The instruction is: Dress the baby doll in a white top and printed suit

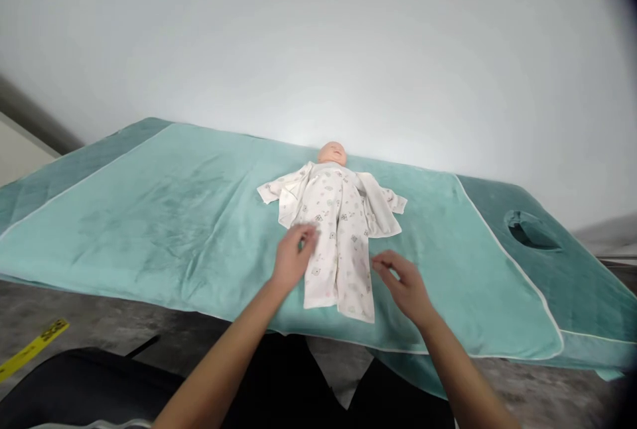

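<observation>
A baby doll (pixel 332 152) lies on its back on a teal towel (pixel 164 217), head toward the wall. It wears a white patterned romper (pixel 338 230) whose upper flaps lie spread to both sides. My left hand (pixel 293 258) hovers at the romper's left leg, fingers slightly curled and apart, holding nothing. My right hand (pixel 405 283) is just right of the other leg, fingers loosely bent and apart, also holding nothing.
The towel covers a teal massage table (pixel 587 276) with a face hole (pixel 531 230) at the right end. A plain white wall stands behind. A yellow tape strip (pixel 32 348) lies on the grey floor at lower left.
</observation>
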Available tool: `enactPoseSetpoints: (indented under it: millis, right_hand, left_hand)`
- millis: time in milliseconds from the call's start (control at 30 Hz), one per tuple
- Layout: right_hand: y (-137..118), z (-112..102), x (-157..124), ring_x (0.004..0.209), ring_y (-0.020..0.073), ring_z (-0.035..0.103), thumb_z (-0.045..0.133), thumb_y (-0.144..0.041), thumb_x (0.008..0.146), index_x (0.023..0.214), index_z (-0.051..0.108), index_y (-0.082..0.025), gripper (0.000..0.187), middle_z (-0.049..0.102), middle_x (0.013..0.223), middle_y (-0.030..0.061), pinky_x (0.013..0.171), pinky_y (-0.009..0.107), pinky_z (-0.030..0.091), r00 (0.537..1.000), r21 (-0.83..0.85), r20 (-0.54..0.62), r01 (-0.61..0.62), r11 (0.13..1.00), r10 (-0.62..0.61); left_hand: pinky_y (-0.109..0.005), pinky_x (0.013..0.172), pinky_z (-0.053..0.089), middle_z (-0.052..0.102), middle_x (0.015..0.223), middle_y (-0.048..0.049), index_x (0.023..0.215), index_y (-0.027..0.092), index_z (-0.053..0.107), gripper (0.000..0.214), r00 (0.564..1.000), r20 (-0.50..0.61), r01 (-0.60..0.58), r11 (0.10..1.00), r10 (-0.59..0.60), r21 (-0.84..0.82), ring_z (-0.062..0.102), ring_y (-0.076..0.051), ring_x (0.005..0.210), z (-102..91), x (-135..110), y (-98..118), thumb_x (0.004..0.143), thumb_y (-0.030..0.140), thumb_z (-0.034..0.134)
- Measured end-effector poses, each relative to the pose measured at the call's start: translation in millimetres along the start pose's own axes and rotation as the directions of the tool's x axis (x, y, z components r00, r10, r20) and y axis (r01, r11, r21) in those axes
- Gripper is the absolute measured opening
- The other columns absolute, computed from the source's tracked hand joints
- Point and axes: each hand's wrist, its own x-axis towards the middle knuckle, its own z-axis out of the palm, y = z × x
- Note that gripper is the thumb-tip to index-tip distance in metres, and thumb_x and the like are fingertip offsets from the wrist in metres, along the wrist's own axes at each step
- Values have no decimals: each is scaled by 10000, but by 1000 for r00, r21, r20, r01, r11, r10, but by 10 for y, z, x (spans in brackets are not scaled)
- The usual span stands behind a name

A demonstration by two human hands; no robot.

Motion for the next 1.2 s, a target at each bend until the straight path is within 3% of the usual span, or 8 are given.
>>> enactPoseSetpoints:
  millis: [133, 233, 433, 567, 667, 800, 1033, 1200]
  right_hand:
    - [-94, 155, 787, 959, 230, 650, 542, -404, 939, 1058, 666, -264, 222, 699, 1013, 57, 876, 396, 539, 994, -24, -110, 8, 1000, -10]
    - [19, 344, 1402, 1068, 242, 622, 536, -362, 920, 1142, 642, -256, 268, 664, 1149, 74, 937, 421, 516, 989, -89, -144, 34, 995, -47]
    - [451, 642, 2409, 1057, 234, 586, 571, -390, 892, 1147, 643, -208, 321, 639, 1175, 95, 971, 407, 455, 993, -245, -108, 21, 969, -48]
    - [526, 639, 2799, 794, 173, 549, 589, -468, 879, 935, 649, -185, 295, 640, 878, 19, 784, 340, 441, 993, -312, 97, -29, 950, 63]
    - [423, 616, 2946, 753, 155, 507, 646, -417, 840, 804, 592, -191, 235, 594, 796, -9, 730, 314, 396, 964, -353, 263, 67, 933, 30]
    - [252, 708, 3015, 707, 150, 470, 593, -314, 864, 734, 508, -210, 187, 550, 730, -20, 688, 304, 354, 948, -395, 315, 175, 902, -46]
    - [236, 1015, 3068, 643, 168, 422, 588, -286, 863, 774, 490, -227, 145, 532, 680, -6, 678, 316, 340, 986, -528, 154, 28, 849, 63]
    - [593, 885, 2552, 917, 228, 526, 471, -384, 929, 988, 575, -228, 196, 633, 960, 69, 850, 364, 419, 976, -414, -204, -19, 910, -73]
  left_hand:
    - [-440, 1029, 470, 664, 1115, -92, 1176, 229, 647, 267, 998, -57, -10, 994, 16, 109, 582, -255, 1154, 185, 892, -415, 938, 273, 536]
    - [-429, 1075, 431, 632, 1199, -108, 1227, 202, 634, 314, 999, -40, -24, 996, 28, 82, 558, -243, 1187, 320, 1346, -654, 954, 268, 495]
    - [-376, 1056, 438, 619, 1184, -91, 1191, 198, 659, 304, 1000, 4, -8, 999, 8, -31, 578, -210, 1144, 449, 1565, -1031, 992, 291, 449]
    - [-371, 985, 470, 639, 1123, -69, 1112, 219, 658, 222, 1000, 25, 7, 1000, -8, 5, 599, -213, 1084, 435, 1562, -1101, 980, 279, 490]
    - [-370, 915, 479, 646, 1080, -68, 1041, 214, 647, 183, 999, 33, 25, 996, -28, 85, 603, -222, 1041, 396, 1560, -1042, 983, 264, 481]
    - [-366, 873, 476, 648, 1057, -80, 1003, 194, 641, 201, 999, 29, 33, 986, -38, 163, 599, -235, 1039, 343, 1549, -936, 995, 242, 446]
    - [-387, 857, 474, 609, 1129, -109, 1087, 214, 644, 286, 999, 13, 45, 946, -51, 320, 554, -265, 1092, 258, 1510, -867, 964, 127, 401]
    - [-487, 919, 437, 561, 1208, -162, 1199, 185, 604, 301, 997, -48, 77, 870, -61, 488, 494, -341, 1122, 170, 1462, -804, 907, 177, 532]
